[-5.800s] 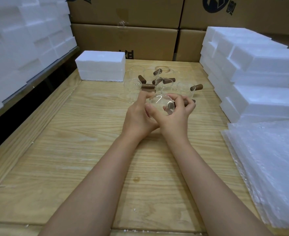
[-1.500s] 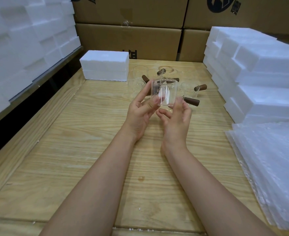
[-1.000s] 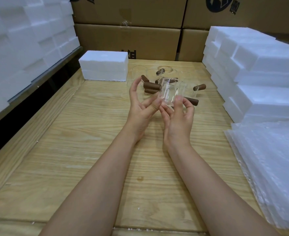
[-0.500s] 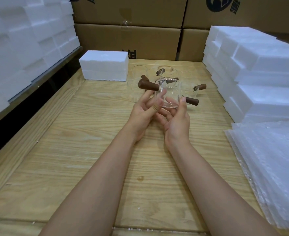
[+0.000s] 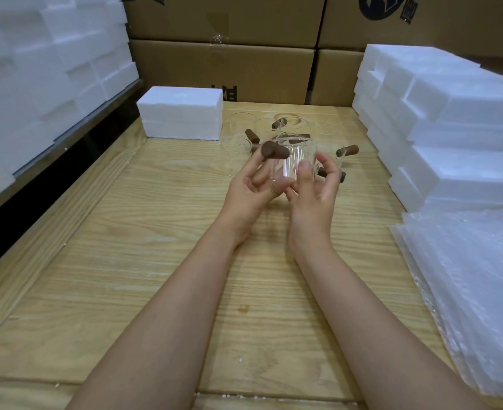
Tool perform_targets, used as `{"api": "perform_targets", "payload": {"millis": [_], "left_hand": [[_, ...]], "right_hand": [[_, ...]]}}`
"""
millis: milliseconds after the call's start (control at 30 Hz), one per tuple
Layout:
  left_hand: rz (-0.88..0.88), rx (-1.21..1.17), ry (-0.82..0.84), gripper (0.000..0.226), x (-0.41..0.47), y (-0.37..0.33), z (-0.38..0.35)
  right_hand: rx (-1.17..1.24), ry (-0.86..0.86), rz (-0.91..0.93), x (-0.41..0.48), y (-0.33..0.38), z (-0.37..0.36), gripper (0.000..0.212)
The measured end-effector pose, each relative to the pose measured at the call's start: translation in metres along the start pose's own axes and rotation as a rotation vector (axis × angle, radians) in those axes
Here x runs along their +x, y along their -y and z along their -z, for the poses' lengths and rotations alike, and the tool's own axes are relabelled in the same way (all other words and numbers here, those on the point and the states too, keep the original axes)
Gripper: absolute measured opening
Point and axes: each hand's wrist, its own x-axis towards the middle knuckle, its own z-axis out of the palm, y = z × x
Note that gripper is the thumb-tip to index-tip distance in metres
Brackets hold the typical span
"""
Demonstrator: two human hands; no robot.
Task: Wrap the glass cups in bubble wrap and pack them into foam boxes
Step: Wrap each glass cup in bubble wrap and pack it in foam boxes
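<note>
Both hands held one glass cup [image 5: 292, 165] just above the table [image 5: 120, 261], a bit toward 12 o'clock from centre. Left hand [image 5: 250, 193] had fingers curled under the cup's left side, by the brown wooden handle [image 5: 274, 151], which stuck out toward 10 o'clock. Right hand [image 5: 313, 199] pinched the right wall, thumb in front, fingers bent behind the glass. Cup bare, no wrap on it yet. Other cups [image 5: 241, 128] sat loose at 12 o'clock, just behind the hands. Bubble wrap [image 5: 466, 291] sheets were stacked at 4 o'clock; a closed foam box [image 5: 182, 113] sat at 11 o'clock, a foam stack [image 5: 451, 119] at 2 o'clock. Step looked like getting the cup oriented for wrapping. To do it well: probably let the left hand take the cup by the body, not the handle alone, free the right to pull one sheet from 4 o'clock, lay it flat at 6 o'clock, set the cup on its side and roll so the handle gets covered too. Glass is slick, so grip firm and steer away from the loose cups.
</note>
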Motion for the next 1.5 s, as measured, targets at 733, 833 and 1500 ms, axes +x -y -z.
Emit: {"api": "perform_targets", "payload": {"millis": [733,833,1500], "left_hand": [[0.100,0.042,-0.172,0.041,0.004,0.000,0.005],[0.085,0.019,-0.200,0.034,0.004,-0.001,0.004],[-0.014,0.179,-0.083,0.054,-0.004,0.003,-0.012]], "right_hand": [[-0.314,-0.082,0.086,0.000,0.002,0.003,0.029],[-0.352,-0.079,0.392,0.001,0.010,0.012,0.024],[-0.261,-0.274,0.151,0.015,0.012,0.014,0.029]]}}
